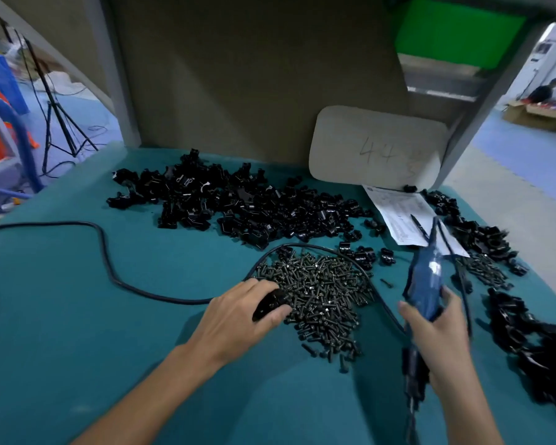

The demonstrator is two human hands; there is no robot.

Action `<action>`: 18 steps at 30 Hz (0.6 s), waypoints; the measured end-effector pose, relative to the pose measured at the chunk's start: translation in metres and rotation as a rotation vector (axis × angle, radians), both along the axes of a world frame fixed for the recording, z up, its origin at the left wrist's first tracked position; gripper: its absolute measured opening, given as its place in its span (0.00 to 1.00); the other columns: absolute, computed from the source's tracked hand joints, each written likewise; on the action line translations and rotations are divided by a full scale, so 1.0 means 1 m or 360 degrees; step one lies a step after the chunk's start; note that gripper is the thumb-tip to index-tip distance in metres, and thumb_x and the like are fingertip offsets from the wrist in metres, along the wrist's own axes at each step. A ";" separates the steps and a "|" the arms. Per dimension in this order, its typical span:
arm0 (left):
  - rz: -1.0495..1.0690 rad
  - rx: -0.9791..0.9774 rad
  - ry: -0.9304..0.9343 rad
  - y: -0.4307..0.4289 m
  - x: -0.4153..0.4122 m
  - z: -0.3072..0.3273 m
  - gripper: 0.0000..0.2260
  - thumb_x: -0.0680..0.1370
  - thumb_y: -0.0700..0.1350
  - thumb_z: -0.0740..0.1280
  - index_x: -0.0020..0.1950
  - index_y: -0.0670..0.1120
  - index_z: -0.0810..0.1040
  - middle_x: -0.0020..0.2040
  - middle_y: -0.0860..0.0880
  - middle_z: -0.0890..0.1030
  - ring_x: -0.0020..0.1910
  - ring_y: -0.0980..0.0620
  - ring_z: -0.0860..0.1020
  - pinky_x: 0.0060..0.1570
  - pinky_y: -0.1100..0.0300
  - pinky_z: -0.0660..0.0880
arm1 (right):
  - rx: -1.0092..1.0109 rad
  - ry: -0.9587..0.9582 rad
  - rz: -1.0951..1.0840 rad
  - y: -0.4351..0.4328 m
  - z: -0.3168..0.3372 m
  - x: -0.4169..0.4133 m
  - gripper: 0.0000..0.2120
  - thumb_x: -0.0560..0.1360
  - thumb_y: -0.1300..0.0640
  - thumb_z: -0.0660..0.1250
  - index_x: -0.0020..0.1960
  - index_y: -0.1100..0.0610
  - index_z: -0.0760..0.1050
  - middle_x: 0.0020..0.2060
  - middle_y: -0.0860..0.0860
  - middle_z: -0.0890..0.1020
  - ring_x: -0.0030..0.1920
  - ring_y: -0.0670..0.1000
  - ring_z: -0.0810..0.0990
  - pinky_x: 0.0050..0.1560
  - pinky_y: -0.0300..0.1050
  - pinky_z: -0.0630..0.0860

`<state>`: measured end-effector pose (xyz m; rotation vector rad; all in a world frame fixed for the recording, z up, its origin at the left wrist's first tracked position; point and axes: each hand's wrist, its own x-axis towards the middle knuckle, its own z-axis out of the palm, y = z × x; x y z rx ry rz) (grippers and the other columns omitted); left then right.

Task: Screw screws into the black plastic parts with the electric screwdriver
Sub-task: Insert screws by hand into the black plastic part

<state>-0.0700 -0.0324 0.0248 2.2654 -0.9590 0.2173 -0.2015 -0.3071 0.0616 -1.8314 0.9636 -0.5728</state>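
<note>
A white board (377, 146) at upper right reads "44" (other marks illegible). The left hand (238, 319) grips a black plastic part (267, 305); the right hand (437, 335) grips the electric screwdriver (426, 284).

A teal worktop (77, 300) carries a wide heap of black plastic parts (238, 207) along its back, a pile of screws (321, 293) in the middle, and a black cable (109, 268) looping round that pile. At the right lie a printed paper sheet (402, 213), a smaller scatter of screws (485, 271) and more black parts (533, 342)
</note>
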 end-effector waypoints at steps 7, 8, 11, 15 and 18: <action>-0.0061 -0.0241 -0.0252 -0.002 -0.018 0.034 0.20 0.81 0.65 0.60 0.59 0.51 0.79 0.44 0.60 0.75 0.43 0.61 0.71 0.40 0.66 0.73 | -0.0763 0.0631 0.0180 0.017 -0.011 -0.021 0.33 0.75 0.49 0.76 0.75 0.59 0.70 0.66 0.62 0.77 0.70 0.62 0.71 0.69 0.56 0.62; -0.0075 -0.0277 -0.0296 -0.003 -0.021 0.038 0.19 0.81 0.64 0.60 0.58 0.51 0.79 0.44 0.60 0.74 0.43 0.61 0.70 0.39 0.66 0.72 | -0.0761 0.0437 0.0240 0.029 0.000 -0.020 0.29 0.75 0.47 0.75 0.73 0.54 0.73 0.64 0.60 0.78 0.68 0.59 0.72 0.68 0.56 0.65; -0.0151 -0.0349 -0.0358 -0.004 -0.027 0.050 0.17 0.81 0.61 0.63 0.57 0.49 0.79 0.44 0.57 0.76 0.43 0.58 0.71 0.40 0.62 0.74 | -0.0264 -0.0195 0.0722 0.071 0.039 -0.015 0.16 0.73 0.39 0.69 0.60 0.40 0.81 0.51 0.45 0.85 0.54 0.46 0.83 0.57 0.47 0.79; -0.0216 -0.0339 -0.0429 0.000 -0.033 0.067 0.17 0.81 0.58 0.65 0.58 0.46 0.81 0.44 0.53 0.76 0.43 0.53 0.71 0.40 0.56 0.75 | -0.0207 -0.0453 0.1105 0.105 0.067 -0.010 0.09 0.76 0.47 0.70 0.54 0.44 0.84 0.48 0.47 0.87 0.51 0.49 0.86 0.51 0.40 0.81; -0.0232 -0.0341 -0.0500 0.005 -0.035 0.080 0.17 0.80 0.56 0.66 0.58 0.44 0.82 0.45 0.52 0.76 0.42 0.54 0.70 0.41 0.58 0.73 | -0.0154 -0.0548 0.1153 0.110 0.078 -0.012 0.07 0.74 0.52 0.71 0.52 0.49 0.84 0.46 0.50 0.87 0.48 0.51 0.86 0.50 0.46 0.83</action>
